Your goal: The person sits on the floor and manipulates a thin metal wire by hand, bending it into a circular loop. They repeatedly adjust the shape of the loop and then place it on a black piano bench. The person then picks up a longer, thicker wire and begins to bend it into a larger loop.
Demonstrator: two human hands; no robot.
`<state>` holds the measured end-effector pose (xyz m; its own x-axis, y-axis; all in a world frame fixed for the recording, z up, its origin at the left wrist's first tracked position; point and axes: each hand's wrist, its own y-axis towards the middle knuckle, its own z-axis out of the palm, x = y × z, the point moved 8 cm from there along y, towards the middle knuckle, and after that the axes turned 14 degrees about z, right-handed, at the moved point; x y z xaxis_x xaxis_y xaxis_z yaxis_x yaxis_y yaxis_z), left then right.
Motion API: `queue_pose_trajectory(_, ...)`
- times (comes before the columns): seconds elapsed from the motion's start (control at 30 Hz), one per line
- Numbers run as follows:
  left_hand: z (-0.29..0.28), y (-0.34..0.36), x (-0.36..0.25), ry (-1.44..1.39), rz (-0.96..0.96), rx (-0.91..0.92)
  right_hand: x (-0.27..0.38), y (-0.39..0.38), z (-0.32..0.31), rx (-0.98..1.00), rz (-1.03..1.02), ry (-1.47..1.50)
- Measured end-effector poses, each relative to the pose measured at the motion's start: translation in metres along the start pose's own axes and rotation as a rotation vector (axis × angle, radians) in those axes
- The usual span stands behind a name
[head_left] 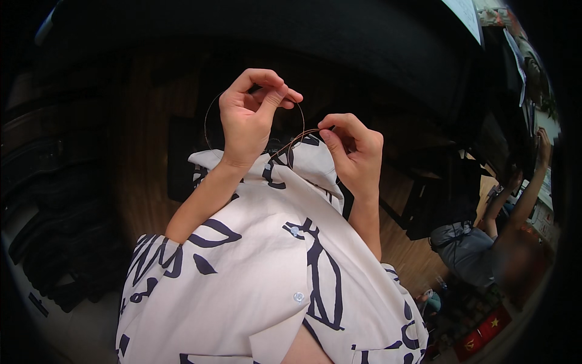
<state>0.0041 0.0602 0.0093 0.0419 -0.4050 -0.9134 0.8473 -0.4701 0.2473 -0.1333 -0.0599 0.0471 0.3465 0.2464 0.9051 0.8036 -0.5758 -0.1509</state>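
Note:
A thin brownish wire or cord [302, 121] makes a wide loop in front of my shirt. High on the loop, my left hand [250, 118] pinches the strand between thumb and fingers, the other fingers curled. Lower and to the right, my right hand [354, 148] pinches two or more strands between thumb and forefinger. From that pinch the strands run down to the left and cross the loop. Part of the loop passes behind my left hand, and its lower end is hard to make out against the printed white shirt [254, 267].
A dark surface [273, 36] stretches across the far side, with a pale sheet [465, 18] at its right. On the right another person [467, 249] has arms raised near shelves. Dark stacked items [60, 242] fill the left; wooden flooring [415, 264] lies below.

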Motion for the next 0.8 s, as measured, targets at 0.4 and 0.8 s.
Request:
queue_pose_trajectory(0.4,-0.003,-0.009,0.016,-0.054,-0.115,-0.071,0.008,-0.007,0.014,0.139,-0.108,-0.02)
queue_pose_trajectory(0.8,-0.026,0.007,0.012,0.253,0.078,-0.108,-0.012,-0.005,-0.012,0.016,-0.008,0.255)
